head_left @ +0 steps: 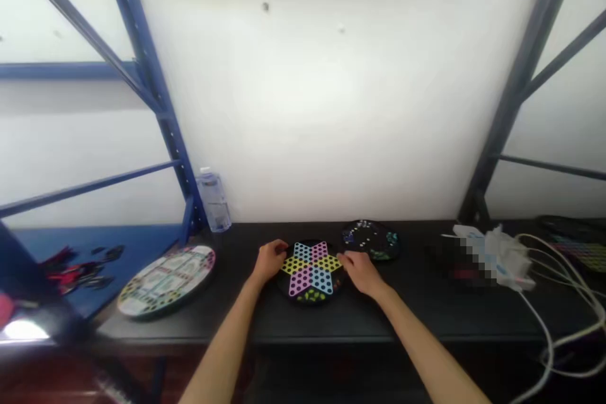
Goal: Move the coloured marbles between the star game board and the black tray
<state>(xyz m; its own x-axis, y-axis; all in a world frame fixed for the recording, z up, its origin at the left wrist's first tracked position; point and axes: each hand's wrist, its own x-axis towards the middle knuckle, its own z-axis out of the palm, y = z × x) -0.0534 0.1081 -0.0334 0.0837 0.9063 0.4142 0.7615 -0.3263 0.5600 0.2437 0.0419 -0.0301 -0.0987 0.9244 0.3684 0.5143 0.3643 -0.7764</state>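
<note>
A round black board with a star of pink, blue and yellow points (311, 268) lies on the black shelf (331, 322) in front of me. My left hand (269, 260) grips its left rim with curled fingers. My right hand (360, 269) holds its right rim, fingers bent toward the board. Small green pieces sit at the board's near edge.
A second round black tray with small coloured pieces (372, 239) lies just behind to the right. A round printed lid (166, 279) lies at left, a water bottle (214, 201) by the blue rack post (163, 113). White cables and wrapping (511, 259) lie at right.
</note>
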